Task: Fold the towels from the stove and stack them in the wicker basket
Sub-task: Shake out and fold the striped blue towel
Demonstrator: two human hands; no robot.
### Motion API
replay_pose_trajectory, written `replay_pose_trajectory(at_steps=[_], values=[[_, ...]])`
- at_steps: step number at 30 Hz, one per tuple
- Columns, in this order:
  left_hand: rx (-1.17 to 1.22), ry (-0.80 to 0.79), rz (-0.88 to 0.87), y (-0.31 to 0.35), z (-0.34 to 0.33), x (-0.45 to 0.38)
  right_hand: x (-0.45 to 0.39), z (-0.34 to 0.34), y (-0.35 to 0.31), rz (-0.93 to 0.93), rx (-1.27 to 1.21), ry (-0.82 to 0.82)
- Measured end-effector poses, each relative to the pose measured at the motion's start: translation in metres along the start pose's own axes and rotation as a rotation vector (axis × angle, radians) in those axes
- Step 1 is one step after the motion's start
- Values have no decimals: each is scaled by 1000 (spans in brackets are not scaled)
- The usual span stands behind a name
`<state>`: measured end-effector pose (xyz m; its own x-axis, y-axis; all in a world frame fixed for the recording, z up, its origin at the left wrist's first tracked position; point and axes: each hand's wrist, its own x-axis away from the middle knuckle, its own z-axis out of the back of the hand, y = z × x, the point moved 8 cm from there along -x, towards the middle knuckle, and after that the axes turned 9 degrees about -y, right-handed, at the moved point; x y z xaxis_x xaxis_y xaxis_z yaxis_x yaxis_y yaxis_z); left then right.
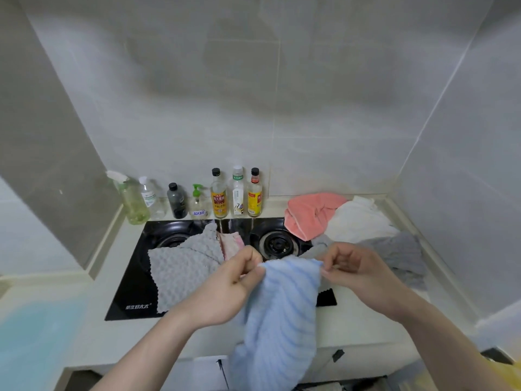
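Both hands, left (234, 280) and right (352, 266), pinched the blue towel (282, 320) hanging over the stove (132, 292), with grey cloth (183, 266), pink towel (310, 213) and bottles (220, 196) behind.

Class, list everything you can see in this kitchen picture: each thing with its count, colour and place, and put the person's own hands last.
Blue towel: one, light blue, ribbed, hanging in front of the stove, held by its top corners.
Grey towel: one, grey, bumpy, lying over the left burner.
Pink-white cloth: one, partly under the grey towel.
Pink towel: one, salmon pink, back right of the stove.
White towel: one, right of the pink towel.
Dark grey towel: one, on the right counter.
Stove: one, black, two burners.
Bottles: seven, mixed, in a row against the wall.
Left hand: pinches the left corner.
Right hand: pinches the right corner.
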<state>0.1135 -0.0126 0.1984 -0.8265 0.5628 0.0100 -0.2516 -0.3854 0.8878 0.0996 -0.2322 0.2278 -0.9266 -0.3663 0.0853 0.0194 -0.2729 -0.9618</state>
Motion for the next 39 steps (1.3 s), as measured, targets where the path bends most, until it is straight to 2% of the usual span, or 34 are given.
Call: replay_pose_trajectory(at_steps=[6, 10, 13, 17, 20, 22, 26, 31, 34, 39], values=[[-46, 24, 10, 2, 17, 9, -7, -11, -9, 45, -14, 23], [-116, -99, 141, -20, 12, 17, -7, -12, -16, 104, -19, 44], [-273, -190, 248, -44, 13, 26, -5, -7, -17, 136, -36, 79], [-225, -59, 184, -38, 30, 34, 3, 9, -3, 63, -47, 163], [-127, 22, 120, -16, 38, 34, 4, 6, 21, -105, 140, 127], [-223, -12, 53, 2, 34, 30, 4, -5, 32, -175, 270, 117], [-378, -161, -63, 34, 14, 20, -3, -44, 32, -105, 348, -62], [-444, -286, -131, 58, 7, 6, -25, -82, 11, -11, 184, -299], [-542, -270, -148, 64, 21, 0, -32, -81, 1, 35, 250, -321], [-662, -208, -52, 52, 57, 4, -33, -56, -12, 92, 315, -273]])
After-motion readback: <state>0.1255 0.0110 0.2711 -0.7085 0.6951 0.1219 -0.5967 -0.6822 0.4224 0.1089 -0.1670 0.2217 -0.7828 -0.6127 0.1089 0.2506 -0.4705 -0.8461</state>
